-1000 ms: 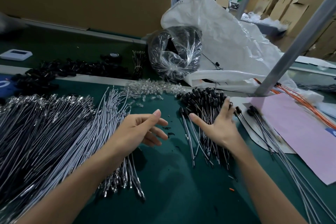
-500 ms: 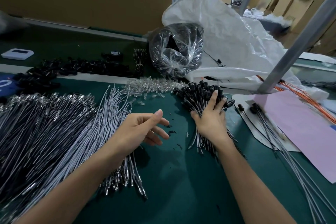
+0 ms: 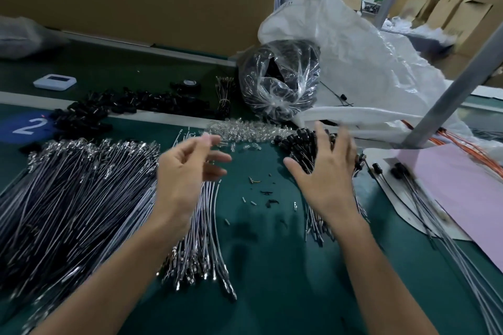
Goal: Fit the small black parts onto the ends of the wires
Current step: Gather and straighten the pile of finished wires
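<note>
Two hands hang over the matte dark green bench mat point(image 3: 272, 266), and both have changed in the last half-second. Your left hand point(image 3: 187, 179) has shifted further from you above the edge of the wide fan of thin grey-white wires point(image 3: 81, 198) with crimped silvery tips; its fingers are loose, parted and blurred, and it holds nothing. Your right hand point(image 3: 326, 177) lay with its fingers close together on the smaller bundle of wires tipped with glossy black cylindrical caps point(image 3: 296, 144). Now its fingers are splayed wide, palm down over that same bundle, gripping nothing, though I cannot tell whether it presses the bundle or hovers just above. The loose small black plastic parts point(image 3: 130, 105) lie in a ragged heap along the pale strip beyond the uncapped wires, well apart from both hands. Between your hands, further back, runs a ridge of tiny clear glassy pieces point(image 3: 245, 130), and dark scraps dot the mat. Behind sit a crinkled transparent bag of black contents point(image 3: 280, 81) and a slumped white woven sack point(image 3: 367, 62); a flat pink paper sheet point(image 3: 462, 193) lies right of the bundle.
</note>
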Tool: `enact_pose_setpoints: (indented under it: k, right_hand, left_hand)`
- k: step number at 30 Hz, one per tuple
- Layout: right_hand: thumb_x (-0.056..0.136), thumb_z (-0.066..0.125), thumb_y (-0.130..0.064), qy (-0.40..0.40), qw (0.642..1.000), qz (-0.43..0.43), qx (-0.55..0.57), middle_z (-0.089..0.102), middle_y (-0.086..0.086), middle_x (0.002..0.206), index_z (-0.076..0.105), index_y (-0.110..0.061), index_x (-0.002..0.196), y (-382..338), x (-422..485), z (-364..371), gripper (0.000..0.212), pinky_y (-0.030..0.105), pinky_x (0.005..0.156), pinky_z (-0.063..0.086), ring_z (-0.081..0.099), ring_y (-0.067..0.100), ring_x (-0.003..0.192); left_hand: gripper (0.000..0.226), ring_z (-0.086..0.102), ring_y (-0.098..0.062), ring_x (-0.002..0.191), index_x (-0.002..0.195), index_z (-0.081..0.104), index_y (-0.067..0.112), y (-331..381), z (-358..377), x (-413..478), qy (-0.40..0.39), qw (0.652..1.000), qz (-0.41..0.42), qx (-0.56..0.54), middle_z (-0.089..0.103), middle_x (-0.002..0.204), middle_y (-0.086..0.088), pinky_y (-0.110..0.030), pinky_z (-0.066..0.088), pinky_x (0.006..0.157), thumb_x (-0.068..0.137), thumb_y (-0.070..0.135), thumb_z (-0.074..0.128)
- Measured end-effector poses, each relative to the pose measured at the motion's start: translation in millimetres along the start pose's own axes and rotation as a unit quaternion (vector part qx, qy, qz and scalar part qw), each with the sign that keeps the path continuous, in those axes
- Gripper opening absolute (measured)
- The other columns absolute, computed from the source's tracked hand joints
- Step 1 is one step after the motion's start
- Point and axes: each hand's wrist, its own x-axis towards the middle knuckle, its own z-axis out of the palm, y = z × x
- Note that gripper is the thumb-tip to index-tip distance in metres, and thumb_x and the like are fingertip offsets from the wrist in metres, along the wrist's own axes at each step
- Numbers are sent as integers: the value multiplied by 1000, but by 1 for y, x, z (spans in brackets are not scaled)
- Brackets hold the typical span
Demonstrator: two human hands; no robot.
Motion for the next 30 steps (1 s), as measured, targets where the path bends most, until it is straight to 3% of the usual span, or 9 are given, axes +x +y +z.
enact_pose_setpoints:
  k: [2, 4, 6, 9, 12, 15, 20, 25, 30]
  right_hand:
    - [91, 67, -27, 1, 994, -67, 87, 55, 10, 137, 58, -13, 133, -22, -7, 2, 45, 36, 115, 33, 44, 20, 129]
    - [91, 67, -24, -56, 985, -80, 142, 74, 1, 94, 76, -13, 99, -43, -18, 11, 16, 34, 86, 54, 65, 12, 85]
    - [90, 63, -46, -131, 984, -71, 101, 71, -1, 70, 73, -14, 75, -62, -30, 23, 37, 34, 66, 53, 63, 14, 64]
    - [87, 52, -68, -237, 968, -75, -17, 66, 1, 76, 63, -15, 81, -80, -44, 42, 54, 34, 65, 48, 62, 22, 72]
    - [93, 55, -49, -258, 963, -73, -15, 67, 5, 83, 63, -13, 86, -88, -48, 47, 38, 38, 68, 49, 61, 31, 80]
    - [92, 56, -34, -278, 959, -51, 39, 69, 6, 77, 67, -10, 83, -85, -47, 47, 28, 41, 69, 54, 63, 29, 75]
    - [93, 63, -29, -239, 941, 38, 238, 68, -5, 71, 63, -21, 80, -73, -44, 43, 15, 24, 62, 49, 61, 5, 65]
    - [89, 70, -15, -203, 901, 86, 374, 73, -7, 72, 67, -25, 89, -61, -41, 40, 11, 19, 63, 50, 64, 3, 63]
    - [90, 68, -13, -153, 890, 85, 421, 72, -8, 76, 72, -26, 92, -53, -41, 36, 13, 19, 63, 49, 63, 2, 68]
  left_hand:
    - [22, 66, -12, 63, 97, 68, 18, 12, -12, 5, 73, 995, 37, -58, 74, 75, 4, -22, 56, 61, 102, 23, 47]
    - [21, 67, -12, 63, 95, 68, 21, 24, -27, 11, 124, 985, 84, -82, 74, 74, 5, -22, 56, 59, 102, 23, 49]
    - [16, 67, -9, 61, 94, 69, 23, 30, -38, 17, 139, 985, 103, -10, 74, 75, 6, -20, 54, 56, 100, 23, 55]
    - [5, 67, -6, 66, 93, 72, 22, 22, -43, 26, 63, 970, 59, 227, 73, 73, 9, -19, 53, 61, 91, 25, 68]
    - [11, 66, -6, 79, 95, 74, 25, 9, -42, 26, -5, 893, 51, 447, 71, 83, 12, -25, 53, 73, 86, 32, 73]
    - [22, 65, -15, 85, 101, 71, 29, 5, -42, 23, 5, 807, 42, 589, 71, 93, 11, -27, 47, 69, 85, 43, 73]
    - [13, 65, -17, 81, 93, 72, 28, 6, -38, 24, 2, 796, 4, 605, 70, 86, 5, -27, 48, 66, 84, 36, 76]
    - [12, 65, -18, 81, 99, 69, 25, 4, -40, 26, -16, 810, 4, 587, 69, 85, 4, -30, 53, 70, 88, 29, 72]
    - [20, 64, -24, 85, 106, 67, 21, 10, -53, 32, 46, 776, 56, 627, 71, 92, 0, -35, 53, 72, 93, 36, 65]
